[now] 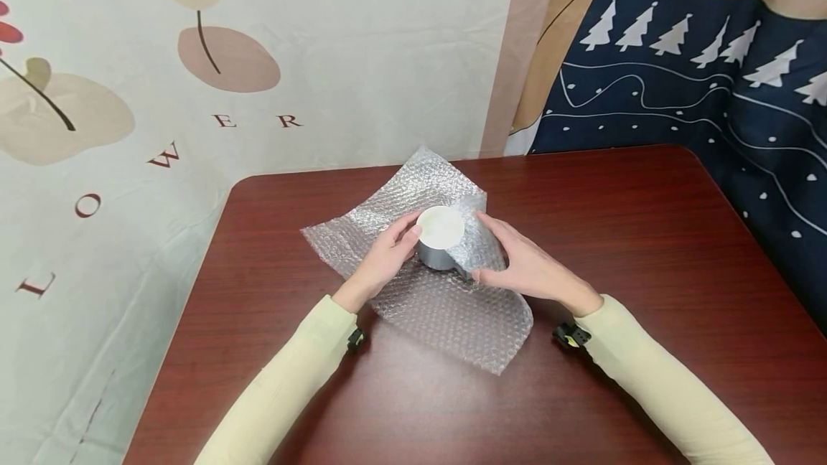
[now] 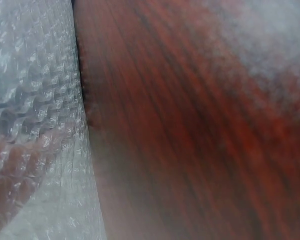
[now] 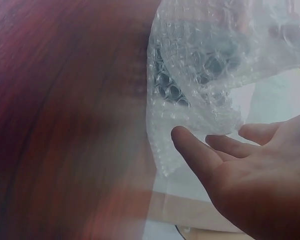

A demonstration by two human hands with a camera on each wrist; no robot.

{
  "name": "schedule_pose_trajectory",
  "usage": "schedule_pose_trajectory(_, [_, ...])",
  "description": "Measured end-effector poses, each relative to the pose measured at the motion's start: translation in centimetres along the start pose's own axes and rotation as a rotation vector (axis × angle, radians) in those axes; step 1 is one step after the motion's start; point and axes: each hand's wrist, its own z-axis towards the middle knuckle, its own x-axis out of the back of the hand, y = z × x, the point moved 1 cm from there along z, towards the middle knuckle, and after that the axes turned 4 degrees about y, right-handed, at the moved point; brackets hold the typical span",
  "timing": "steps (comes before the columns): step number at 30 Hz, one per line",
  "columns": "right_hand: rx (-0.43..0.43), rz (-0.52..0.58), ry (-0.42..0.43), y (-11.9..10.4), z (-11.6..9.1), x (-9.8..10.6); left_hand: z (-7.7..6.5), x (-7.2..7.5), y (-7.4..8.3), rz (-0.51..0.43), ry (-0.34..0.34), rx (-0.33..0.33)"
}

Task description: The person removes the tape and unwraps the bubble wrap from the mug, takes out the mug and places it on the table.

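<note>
A round grey cup (image 1: 434, 258) with a white top stands on a sheet of bubble wrap (image 1: 446, 314). One flap of the bubble wrap (image 3: 204, 60) is folded up over the cup's right side and hides part of it. My left hand (image 1: 385, 258) holds the cup at its left side, thumb near the rim. On the other side, my right hand (image 1: 533, 264) is spread around the folded flap, thumb low and fingers higher. In the right wrist view, that hand's fingers (image 3: 199, 155) are extended beside the wrap. The left wrist view does not plainly show the left fingers.
A dark red wooden table (image 1: 620, 221) lies under the wrap. Behind it hangs a pale printed cloth (image 1: 388, 56), and at the right a navy cloth (image 1: 646, 85) with white trees. Both forearms reach in from the near side, wearing dark wrist devices.
</note>
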Motion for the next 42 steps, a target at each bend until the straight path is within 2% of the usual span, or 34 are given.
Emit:
schedule_pose_trajectory(14, [-0.085, 0.03, -0.019, 1.1, -0.9, 1.0, 0.0, -0.1, 0.0, -0.008, 0.003, 0.006])
schedule_pose_trajectory(22, [-0.099, 0.021, -0.001, 1.6, -1.7, 1.7, -0.1, 0.0, 0.0, -0.017, -0.004, 0.013])
schedule_pose_trajectory(24, [-0.122, 0.021, -0.001, 1.7, -1.9, 1.9, -0.3, -0.1, 0.6, -0.018, -0.006, 0.018])
schedule_pose_trajectory(27, [-0.142, 0.036, 0.004, 1.9, -2.3, 2.1, -0.3, -0.1, 0.5, -0.016, -0.006, 0.012])
schedule_pose_trajectory(30, [-0.147, 0.045, 0.015, 2.2, -2.7, 2.2, -0.3, -0.1, 0.3, -0.01, -0.004, 0.006])
schedule_pose_trajectory(31, [-0.143, 0.044, 0.018, 2.3, -2.8, 2.2, -0.1, 0.0, -0.1, -0.011, -0.002, 0.0])
schedule_pose_trajectory(42, [-0.142, 0.094, 0.04, 3.0, -3.8, 3.0, -0.1, -0.1, 0.0, -0.002, 0.002, -0.002])
